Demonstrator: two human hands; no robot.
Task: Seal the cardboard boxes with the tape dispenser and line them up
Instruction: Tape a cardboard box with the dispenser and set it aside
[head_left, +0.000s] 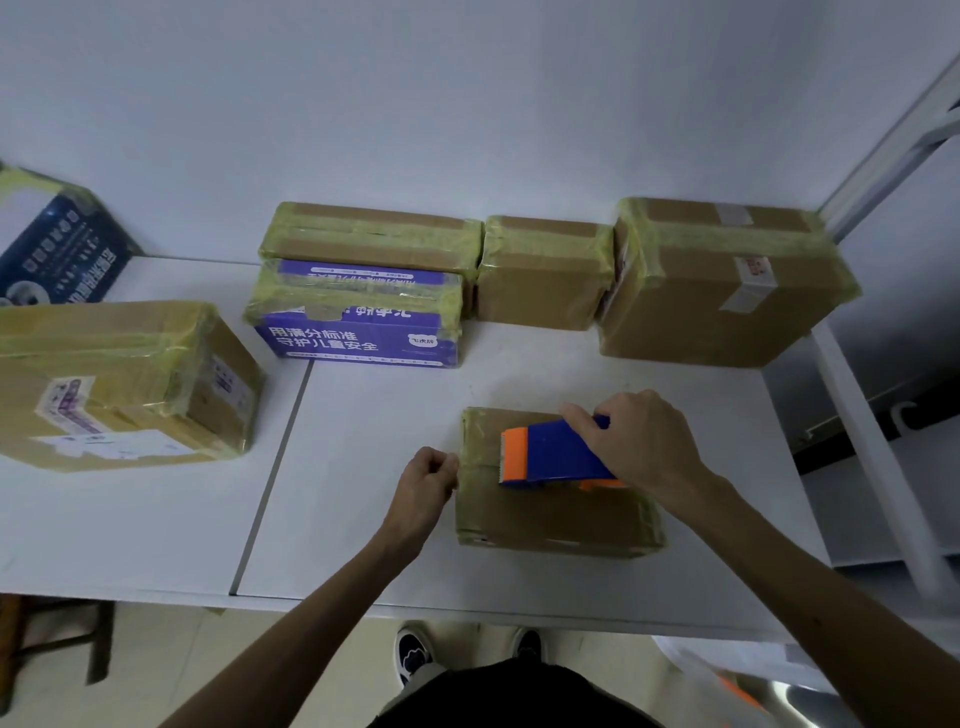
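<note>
Lying between the hands, small box under tape dispenser.

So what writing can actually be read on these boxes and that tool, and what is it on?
"用满分标准" / "守护儿童安全": front of the purple box.
White badge on that face: too small to read.
Purple box's top print: upside down, taped over, unreadable.
Dark blue box: print blurred.
Shipping labels on the large brown box and left brown box: too small.
Tape dispenser: no text seen.

blue-orange tape dispenser, brown box (yellowish tape)
</note>
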